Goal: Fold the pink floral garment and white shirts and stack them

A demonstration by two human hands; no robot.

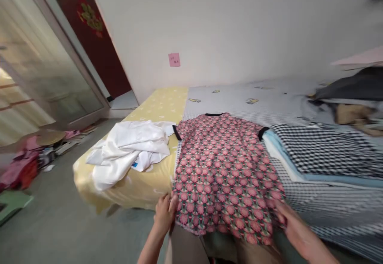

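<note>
A short-sleeved T-shirt [221, 164] with a pink floral print and black neck and cuff trim lies spread on the bed, its neckline toward the wall. Its lower part hangs over the bed's front edge. At the hem's left corner, my left hand [164, 213] is closed on the fabric. My right hand [295, 228] grips the opposite side near the hem, its fingertips partly hidden by cloth. A crumpled white garment [134, 146] lies left of the shirt. To the right, a folded black-and-white checked garment [326, 150] rests on light blue and white folded cloth, by the right sleeve.
The bed has a yellow sheet [158, 100] at left and a grey patterned one [227, 96] beside it. Dark and brown clothes [353, 96] are heaped at the far right. Pink and red items [24, 164] lie on the floor at left, near a glazed door [62, 52].
</note>
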